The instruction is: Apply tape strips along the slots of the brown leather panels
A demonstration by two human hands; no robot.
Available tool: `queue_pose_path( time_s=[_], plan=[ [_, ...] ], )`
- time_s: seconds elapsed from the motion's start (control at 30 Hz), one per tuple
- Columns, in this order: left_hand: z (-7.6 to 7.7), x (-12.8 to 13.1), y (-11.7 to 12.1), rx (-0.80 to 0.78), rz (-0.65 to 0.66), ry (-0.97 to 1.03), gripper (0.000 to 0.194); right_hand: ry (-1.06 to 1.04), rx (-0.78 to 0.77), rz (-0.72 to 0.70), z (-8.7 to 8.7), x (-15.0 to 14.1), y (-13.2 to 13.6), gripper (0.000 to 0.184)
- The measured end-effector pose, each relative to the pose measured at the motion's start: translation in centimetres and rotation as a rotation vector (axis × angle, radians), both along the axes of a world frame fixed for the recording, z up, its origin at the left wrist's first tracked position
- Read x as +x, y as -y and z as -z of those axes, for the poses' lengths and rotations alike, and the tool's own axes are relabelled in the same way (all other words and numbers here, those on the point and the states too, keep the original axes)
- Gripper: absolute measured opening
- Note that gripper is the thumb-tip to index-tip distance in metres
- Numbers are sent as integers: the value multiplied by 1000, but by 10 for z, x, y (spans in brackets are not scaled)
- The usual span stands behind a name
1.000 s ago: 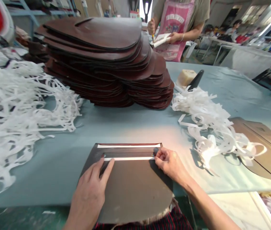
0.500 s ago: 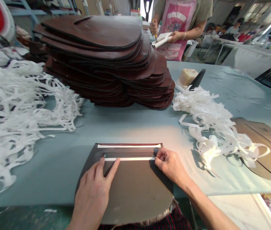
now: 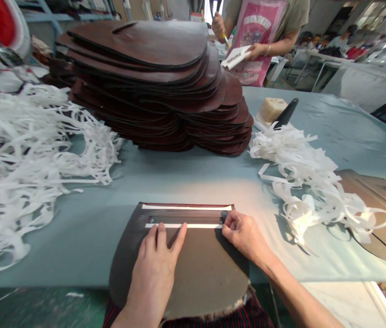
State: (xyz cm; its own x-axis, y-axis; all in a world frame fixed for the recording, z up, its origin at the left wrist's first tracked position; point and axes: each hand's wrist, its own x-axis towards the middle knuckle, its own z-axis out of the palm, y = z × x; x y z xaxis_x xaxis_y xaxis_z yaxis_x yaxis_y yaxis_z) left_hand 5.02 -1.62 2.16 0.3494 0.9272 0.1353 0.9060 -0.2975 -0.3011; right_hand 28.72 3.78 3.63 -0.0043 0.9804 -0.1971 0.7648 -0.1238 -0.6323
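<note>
The grey-brown panel (image 3: 210, 273) lies at the near edge of the table (image 3: 186, 177), partly over the lap. On it the left hand (image 3: 154, 269) reaches forward, palm down, fingers spread, tips at the lower white strip (image 3: 201, 226). Apart from it, the right hand (image 3: 242, 232) comes from the right side, thumb and fingers pinched together at the strip's right end; what is between them, I cannot tell. Farther away stands a stack of brown pieces (image 3: 165, 86).
</note>
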Motion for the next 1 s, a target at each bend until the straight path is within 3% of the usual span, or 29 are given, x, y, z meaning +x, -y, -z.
queue_pose_path(
  time_s=[0.27,0.5,0.77,1.0],
  plan=[
    [1,4,-2,-8,-11,-6,67,-491,-293,94,-5,7,-3,4],
    [-1,3,0,-1,-13,-11,67,-193,-131,49,-1,2,-3,4],
    [-1,5,1,-1,-33,24,68,81,-30,-56,-7,-1,-4,6],
    [-10,3,-6,-27,-57,-1,71,104,-58,-68,-11,-2,-6,6]
  ],
)
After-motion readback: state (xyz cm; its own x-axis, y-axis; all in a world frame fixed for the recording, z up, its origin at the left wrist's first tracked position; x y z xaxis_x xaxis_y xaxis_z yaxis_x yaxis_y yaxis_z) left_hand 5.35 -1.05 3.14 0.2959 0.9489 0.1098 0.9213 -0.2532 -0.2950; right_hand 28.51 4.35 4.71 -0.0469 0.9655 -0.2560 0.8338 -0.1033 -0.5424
